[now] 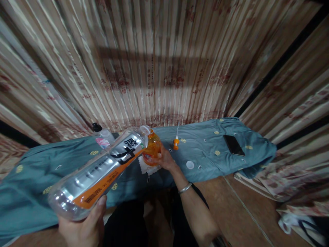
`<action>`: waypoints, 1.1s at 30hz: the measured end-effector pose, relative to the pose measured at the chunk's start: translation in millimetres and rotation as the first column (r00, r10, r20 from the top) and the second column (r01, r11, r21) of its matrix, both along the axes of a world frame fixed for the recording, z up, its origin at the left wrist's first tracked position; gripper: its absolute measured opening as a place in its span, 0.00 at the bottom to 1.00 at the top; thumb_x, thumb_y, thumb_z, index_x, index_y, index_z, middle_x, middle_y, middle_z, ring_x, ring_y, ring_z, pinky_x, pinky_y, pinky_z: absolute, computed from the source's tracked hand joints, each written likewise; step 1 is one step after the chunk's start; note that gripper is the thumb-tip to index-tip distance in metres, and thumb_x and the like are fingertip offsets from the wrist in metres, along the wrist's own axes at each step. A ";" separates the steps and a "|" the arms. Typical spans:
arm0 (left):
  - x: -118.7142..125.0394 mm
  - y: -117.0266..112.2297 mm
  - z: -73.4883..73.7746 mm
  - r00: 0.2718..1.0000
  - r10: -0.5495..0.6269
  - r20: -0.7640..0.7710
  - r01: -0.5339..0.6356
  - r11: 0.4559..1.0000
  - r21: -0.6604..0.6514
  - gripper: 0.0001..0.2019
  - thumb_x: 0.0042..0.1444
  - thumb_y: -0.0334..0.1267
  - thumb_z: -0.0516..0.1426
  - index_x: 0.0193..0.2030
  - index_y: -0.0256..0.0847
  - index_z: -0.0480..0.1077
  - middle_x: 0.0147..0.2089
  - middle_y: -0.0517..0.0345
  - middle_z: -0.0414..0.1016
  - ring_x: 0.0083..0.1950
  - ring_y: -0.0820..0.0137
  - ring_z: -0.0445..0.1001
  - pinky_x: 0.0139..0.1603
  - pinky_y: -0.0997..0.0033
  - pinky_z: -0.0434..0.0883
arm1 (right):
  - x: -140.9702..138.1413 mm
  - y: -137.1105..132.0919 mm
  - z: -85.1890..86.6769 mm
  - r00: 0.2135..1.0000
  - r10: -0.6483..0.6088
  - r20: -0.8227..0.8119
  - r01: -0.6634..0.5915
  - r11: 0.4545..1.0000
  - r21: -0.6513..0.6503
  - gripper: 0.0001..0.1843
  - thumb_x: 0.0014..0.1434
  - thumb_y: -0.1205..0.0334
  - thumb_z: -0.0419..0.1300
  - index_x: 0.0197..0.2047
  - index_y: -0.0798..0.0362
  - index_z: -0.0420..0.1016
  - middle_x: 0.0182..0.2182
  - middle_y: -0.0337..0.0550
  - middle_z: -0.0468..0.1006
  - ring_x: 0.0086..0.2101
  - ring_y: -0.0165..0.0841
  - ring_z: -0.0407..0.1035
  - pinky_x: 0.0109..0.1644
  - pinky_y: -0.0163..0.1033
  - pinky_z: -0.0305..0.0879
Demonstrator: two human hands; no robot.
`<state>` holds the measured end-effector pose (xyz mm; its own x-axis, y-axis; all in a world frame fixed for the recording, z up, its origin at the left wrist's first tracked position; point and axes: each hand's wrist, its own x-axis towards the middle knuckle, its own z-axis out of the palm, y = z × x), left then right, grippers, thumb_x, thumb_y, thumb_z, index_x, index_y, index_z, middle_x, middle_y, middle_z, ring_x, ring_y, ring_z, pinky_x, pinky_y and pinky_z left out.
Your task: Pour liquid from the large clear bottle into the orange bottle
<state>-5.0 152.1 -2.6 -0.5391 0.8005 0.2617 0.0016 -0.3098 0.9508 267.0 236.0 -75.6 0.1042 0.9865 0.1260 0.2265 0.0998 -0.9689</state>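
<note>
My left hand (83,226) is wrapped round the base of a large clear plastic bottle (102,171) with a silver and orange label. The bottle is tilted, its mouth pointing up and right at the neck of an orange bottle (153,145). Whether the two mouths touch, I cannot tell. My right hand (164,158) grips the orange bottle from its right side, holding it near upright above a pale cloth or tissue (146,168). On the right of it lies an orange pump top (176,143) with a thin clear tube. A white disc (190,165) rests nearby, perhaps a cap.
A teal patterned cloth (205,140) covers the surface. At the back left stands a clear bottle with a black pump (102,135). A dark phone (233,145) lies on the right. Pleated curtains (164,68) hang close behind, and a white bag (293,221) is at lower right.
</note>
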 end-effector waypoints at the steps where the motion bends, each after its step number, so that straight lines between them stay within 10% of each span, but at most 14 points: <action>1: 0.7 -0.7 2.4 0.998 0.008 0.057 -0.006 1.000 -0.027 0.38 0.28 0.42 0.79 0.53 0.46 0.81 0.44 0.60 0.82 0.41 0.66 0.79 0.45 0.68 0.79 | 0.0 -0.3 0.5 1.000 0.000 0.002 0.000 1.000 0.001 0.50 0.48 0.54 0.83 0.71 0.47 0.72 0.64 0.51 0.85 0.64 0.51 0.80 0.74 0.60 0.73; 23: 7.3 -3.3 13.5 0.991 0.036 0.130 -0.023 0.995 -0.096 0.37 0.22 0.36 0.77 0.47 0.47 0.79 0.44 0.61 0.81 0.48 0.60 0.80 0.64 0.54 0.77 | -0.1 -3.0 7.8 1.000 -0.004 0.019 0.005 1.000 -0.011 0.48 0.49 0.56 0.83 0.70 0.47 0.73 0.63 0.51 0.86 0.64 0.50 0.81 0.73 0.57 0.74; 33: 5.2 -4.3 15.8 0.990 0.069 0.125 -0.050 0.987 -0.153 0.35 0.22 0.37 0.77 0.44 0.44 0.79 0.39 0.61 0.80 0.41 0.63 0.78 0.40 0.69 0.78 | -0.8 -4.2 5.7 1.000 -0.006 0.026 0.007 1.000 -0.020 0.48 0.50 0.56 0.83 0.72 0.46 0.72 0.62 0.50 0.87 0.63 0.51 0.81 0.72 0.60 0.75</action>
